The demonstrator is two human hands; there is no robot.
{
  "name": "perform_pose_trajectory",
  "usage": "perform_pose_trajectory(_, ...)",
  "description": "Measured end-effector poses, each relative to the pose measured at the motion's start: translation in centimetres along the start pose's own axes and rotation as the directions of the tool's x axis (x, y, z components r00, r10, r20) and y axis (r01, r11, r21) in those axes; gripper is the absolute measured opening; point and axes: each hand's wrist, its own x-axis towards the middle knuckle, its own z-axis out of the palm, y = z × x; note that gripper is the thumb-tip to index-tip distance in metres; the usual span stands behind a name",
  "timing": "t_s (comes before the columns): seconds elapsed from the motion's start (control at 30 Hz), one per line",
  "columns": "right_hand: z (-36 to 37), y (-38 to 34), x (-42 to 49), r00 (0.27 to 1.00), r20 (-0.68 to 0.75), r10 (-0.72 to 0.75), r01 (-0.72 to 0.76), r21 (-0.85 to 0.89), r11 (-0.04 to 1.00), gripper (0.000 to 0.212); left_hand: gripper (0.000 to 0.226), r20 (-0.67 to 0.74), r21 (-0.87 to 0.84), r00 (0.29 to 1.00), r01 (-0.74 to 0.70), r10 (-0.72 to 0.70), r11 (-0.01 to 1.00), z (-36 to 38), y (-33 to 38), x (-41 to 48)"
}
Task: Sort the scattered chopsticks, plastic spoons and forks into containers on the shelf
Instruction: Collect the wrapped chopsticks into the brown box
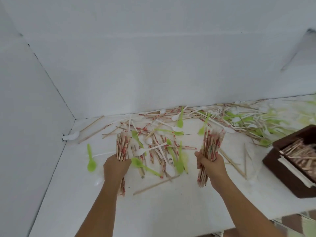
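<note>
Chopsticks, paper-wrapped, two bundles: left bundle (pixel 121 147) upright in the left hand (pixel 116 168), fingers curled round its middle; right bundle (pixel 212 144) fanned at the top, gripped likewise by the right hand (pixel 211 164). Both are held over the shelf front, beside the loose pile (pixel 159 142) of chopsticks, spoons and forks. Brown container (pixel 280 173) at the right edge, part-filled with chopsticks. Risk, judged: splayed bundles may shed sticks in transit. Surface: glossy white shelf (pixel 153 211). Surround: plain white walls (pixel 153 57)

A white lump (pixel 71 135) sits in the corner where white walls (pixel 153 57) meet.
</note>
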Motion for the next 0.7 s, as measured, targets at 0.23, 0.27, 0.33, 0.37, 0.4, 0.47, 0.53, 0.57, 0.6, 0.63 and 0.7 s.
perform_pose_trajectory(0.23, -5.8, -1.8, 0.1, 0.981, -0.087, -0.176, 0.183, 0.087, 0.979, 0.015, 0.001, 0.145, -0.361, 0.927, -0.277, 0.347, 0.891, 2.3, 7.9, -11.3)
perform_pose_trajectory(0.27, -6.1, -1.8, 0.1, 0.977, -0.102, -0.189, 0.199, 0.097, 0.975, 0.014, 0.002, 0.172, -0.406, 0.908, -0.289, 0.383, 0.867, 3.6, 8.6, -12.3)
perform_pose_trajectory(0.33, -7.1, -1.5, 0.4, 0.973, -0.149, -0.178, 0.193, 0.088, 0.977, 0.01, 0.011, 0.212, -0.45, 0.888, -0.282, 0.408, 0.847, 7.2, 10.3, -14.0)
perform_pose_trajectory(0.37, -7.5, -1.5, 0.4, 0.97, -0.169, -0.173, 0.189, 0.08, 0.979, 0.009, 0.016, 0.217, -0.461, 0.886, -0.277, 0.409, 0.843, 8.9, 11.1, -14.8)
perform_pose_trajectory(0.4, -8.1, -1.3, 0.6, 0.966, -0.183, -0.183, 0.198, 0.067, 0.978, 0.008, 0.022, 0.209, -0.474, 0.891, -0.268, 0.403, 0.839, 10.6, 12.1, -15.6)
perform_pose_trajectory(0.47, -9.0, -1.4, 0.7, 0.962, -0.182, -0.206, 0.219, 0.058, 0.974, 0.015, 0.028, 0.171, -0.518, 0.896, -0.273, 0.41, 0.811, 13.0, 13.7, -16.9)
perform_pose_trajectory(0.53, -10.0, -1.1, 0.9, 0.96, -0.137, -0.244, 0.253, 0.053, 0.966, 0.035, 0.031, 0.116, -0.529, 0.89, -0.32, 0.441, 0.786, 14.9, 14.8, -17.7)
perform_pose_trajectory(0.57, -10.3, -1.1, 0.9, 0.964, -0.108, -0.241, 0.247, 0.045, 0.968, 0.039, 0.027, 0.095, -0.52, 0.891, -0.337, 0.445, 0.785, 15.5, 15.2, -18.0)
perform_pose_trajectory(0.6, -10.6, -0.9, 1.1, 0.966, -0.082, -0.246, 0.25, 0.042, 0.967, 0.033, 0.023, 0.077, -0.524, 0.896, -0.337, 0.438, 0.782, 16.1, 15.4, -18.2)
perform_pose_trajectory(0.63, -10.5, -1.0, 1.1, 0.965, -0.05, -0.258, 0.262, 0.072, 0.962, 0.02, 0.023, 0.06, -0.536, 0.902, -0.332, 0.427, 0.776, 16.6, 15.4, -18.3)
perform_pose_trajectory(0.7, -10.3, -0.6, 1.3, 0.954, 0.022, -0.3, 0.296, 0.101, 0.95, 0.023, 0.025, 0.01, -0.546, 0.919, -0.325, 0.393, 0.773, 17.0, 15.1, -18.6)
